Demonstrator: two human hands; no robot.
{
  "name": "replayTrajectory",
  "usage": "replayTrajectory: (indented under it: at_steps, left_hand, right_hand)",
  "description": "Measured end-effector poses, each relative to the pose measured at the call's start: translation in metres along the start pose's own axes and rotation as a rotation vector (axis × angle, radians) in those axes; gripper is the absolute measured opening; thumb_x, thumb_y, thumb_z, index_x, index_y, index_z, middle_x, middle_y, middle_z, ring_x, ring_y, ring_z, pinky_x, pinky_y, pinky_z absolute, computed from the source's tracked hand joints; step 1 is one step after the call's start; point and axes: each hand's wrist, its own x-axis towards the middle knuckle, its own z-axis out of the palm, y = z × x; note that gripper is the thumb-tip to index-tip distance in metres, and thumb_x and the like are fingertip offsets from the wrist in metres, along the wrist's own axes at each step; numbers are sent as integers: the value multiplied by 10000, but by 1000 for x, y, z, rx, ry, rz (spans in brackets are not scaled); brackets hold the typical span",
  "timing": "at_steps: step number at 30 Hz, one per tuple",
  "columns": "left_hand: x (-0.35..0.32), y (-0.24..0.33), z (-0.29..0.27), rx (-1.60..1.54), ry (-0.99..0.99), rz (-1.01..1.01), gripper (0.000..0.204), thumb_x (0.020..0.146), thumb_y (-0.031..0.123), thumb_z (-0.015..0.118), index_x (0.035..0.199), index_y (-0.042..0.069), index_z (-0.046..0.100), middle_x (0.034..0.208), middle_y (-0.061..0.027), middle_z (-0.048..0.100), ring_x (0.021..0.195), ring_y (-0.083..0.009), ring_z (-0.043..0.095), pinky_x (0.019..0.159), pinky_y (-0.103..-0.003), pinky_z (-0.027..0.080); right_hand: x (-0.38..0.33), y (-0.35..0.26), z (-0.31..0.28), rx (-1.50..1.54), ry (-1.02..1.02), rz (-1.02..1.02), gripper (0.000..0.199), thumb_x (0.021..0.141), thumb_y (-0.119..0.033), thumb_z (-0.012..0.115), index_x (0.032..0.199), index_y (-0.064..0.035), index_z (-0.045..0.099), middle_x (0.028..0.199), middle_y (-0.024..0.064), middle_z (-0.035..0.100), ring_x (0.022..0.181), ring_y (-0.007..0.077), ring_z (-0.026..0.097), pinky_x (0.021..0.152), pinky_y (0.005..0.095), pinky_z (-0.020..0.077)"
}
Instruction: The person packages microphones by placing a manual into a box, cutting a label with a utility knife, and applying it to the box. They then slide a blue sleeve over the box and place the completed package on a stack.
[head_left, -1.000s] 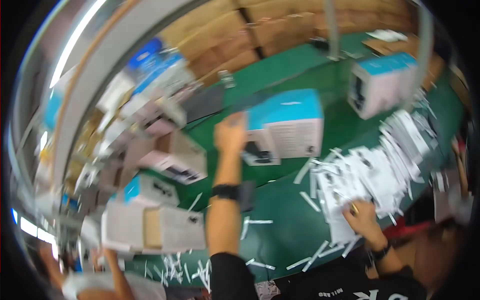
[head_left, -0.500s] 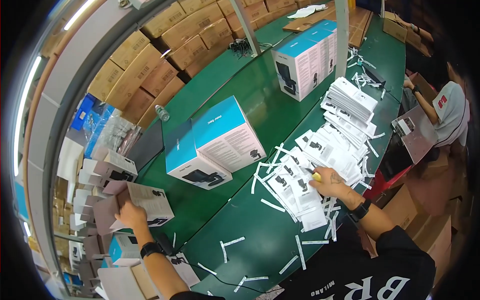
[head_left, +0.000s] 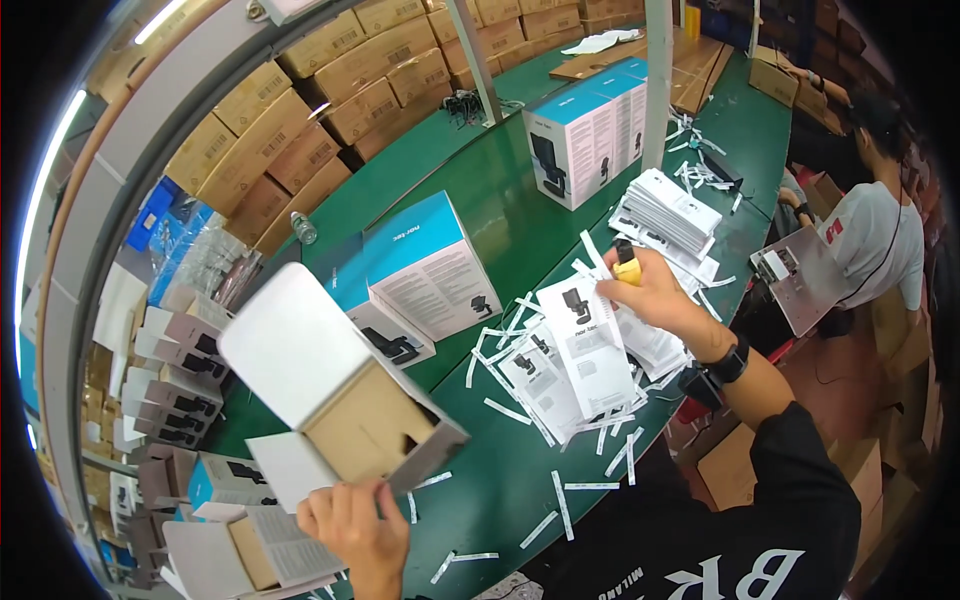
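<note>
My left hand [head_left: 358,525] is closed on the lower edge of an opened cardboard box [head_left: 365,425]. The box is tilted, its white flaps stand out, and a brown cardboard insert shows inside. My right hand [head_left: 660,295] grips a printed leaflet [head_left: 588,345] by its upper right corner, raised above a spread of similar leaflets [head_left: 540,385]. A small yellow-and-black thing [head_left: 627,264] is also held in the fingers of that hand; its kind is not clear.
Blue-topped retail boxes [head_left: 425,240] stand on the green table [head_left: 460,510]. White paper strips [head_left: 560,500] lie scattered around the leaflets, with a leaflet stack [head_left: 670,210] beyond. More opened boxes [head_left: 185,405] line the left. A person [head_left: 870,230] sits at the right.
My left hand has drawn an opened box from the left toward the middle and tilted it. My right hand has lifted a leaflet off the pile. The view has shifted slightly.
</note>
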Motion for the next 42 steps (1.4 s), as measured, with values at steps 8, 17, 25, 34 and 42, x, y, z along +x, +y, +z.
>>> replayTrajectory:
  at_steps: [8, 17, 25, 34, 42]
  left_hand:
    - [-26, 44, -13, -159, -160, 80, 223, 744, 25, 775, 950, 47, 693, 910, -75, 671, 925, -296, 600, 1008, -478, 395]
    - [-113, 69, 74, -373, 181, -7, 266, 878, 107, 746, 1112, -5, 688, 1116, -174, 707, 1064, -365, 648, 997, -522, 478]
    - [-186, 129, 180, -561, -22, -611, 206, 835, -2, 705, 1039, 3, 678, 1068, -150, 697, 1047, -334, 637, 1000, -493, 454]
    - [-147, 197, 250, -779, -384, -208, 365, 859, 98, 726, 1194, -30, 659, 1427, -307, 535, 1277, -485, 546, 1052, -545, 459]
    - [-67, 223, 296, -574, -387, -27, 682, 897, 295, 719, 1478, 20, 492, 1566, -352, 323, 1416, -570, 329, 1118, -633, 352]
  right_hand:
    - [11, 80, -53, -837, 151, -491, 369, 852, -195, 772, 1145, 3, 666, 941, 154, 726, 728, 312, 701, 688, 365, 553]
    - [-123, 153, -39, -735, -65, 11, 332, 861, -244, 765, 1032, 32, 699, 867, 207, 704, 766, 388, 691, 699, 409, 545]
    - [-152, 240, -37, -410, 213, 389, 294, 810, -104, 820, 1053, -1, 690, 796, 32, 649, 729, 119, 621, 675, 281, 498]
    - [-126, 261, -14, -601, 232, 178, 368, 806, -126, 830, 1097, 14, 652, 910, 40, 607, 818, 99, 582, 720, 271, 488]
    - [-150, 213, -40, -687, 111, 291, 277, 807, -106, 813, 952, -33, 588, 897, 42, 618, 798, 92, 602, 669, 279, 494]
